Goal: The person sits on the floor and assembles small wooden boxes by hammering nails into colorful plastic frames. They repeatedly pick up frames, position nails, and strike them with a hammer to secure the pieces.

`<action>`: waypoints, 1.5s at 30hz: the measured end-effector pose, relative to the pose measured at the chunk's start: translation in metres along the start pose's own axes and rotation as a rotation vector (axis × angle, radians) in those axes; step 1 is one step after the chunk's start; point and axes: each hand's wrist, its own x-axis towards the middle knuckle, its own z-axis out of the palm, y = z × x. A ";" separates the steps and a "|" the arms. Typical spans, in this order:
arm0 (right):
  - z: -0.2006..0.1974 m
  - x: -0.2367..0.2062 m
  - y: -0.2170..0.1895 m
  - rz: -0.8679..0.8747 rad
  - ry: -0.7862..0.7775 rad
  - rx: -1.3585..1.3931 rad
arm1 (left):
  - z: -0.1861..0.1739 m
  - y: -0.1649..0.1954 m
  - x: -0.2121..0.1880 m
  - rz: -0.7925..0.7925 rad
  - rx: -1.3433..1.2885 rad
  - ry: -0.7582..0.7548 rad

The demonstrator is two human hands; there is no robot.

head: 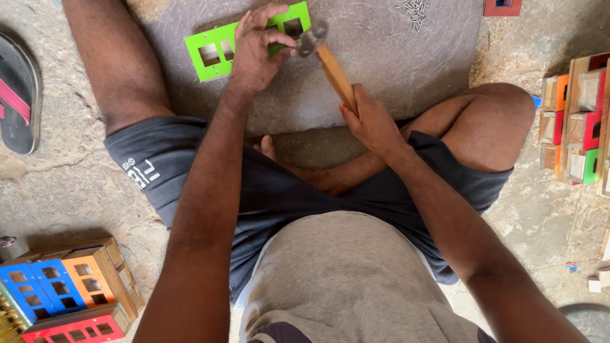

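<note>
Head view, person seated cross-legged on the ground. Right hand (372, 124) was closed around the wooden handle of a hammer (325, 58), gripping it at the lower end, so most of the handle and the metal head stood clear above the fist. Hammer's long axis ran diagonally, from the hand at lower right up to the head at upper left; the head pointed toward the left hand and lay just beside its fingertips.

Left hand (257, 47) rested on a green panel (216, 44), fingers curled and pinched together at the panel's right part, close to the hammer head. Whether a nail was held between the fingertips could not be told. The panel lay flat on a round grey slab (394, 70), long side roughly left to right, tilted slightly up at the right, with square cut-outs showing.

A small heap of nails (414, 11) sat on the slab well apart from both hands. Coloured wooden boxes (67, 289) stood at lower left, more boxes (575, 121) at right, a sandal (18, 95) at far left
</note>
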 end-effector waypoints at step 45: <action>0.022 -0.041 0.059 0.066 -0.117 0.116 | -0.017 0.070 -0.010 0.084 0.495 0.139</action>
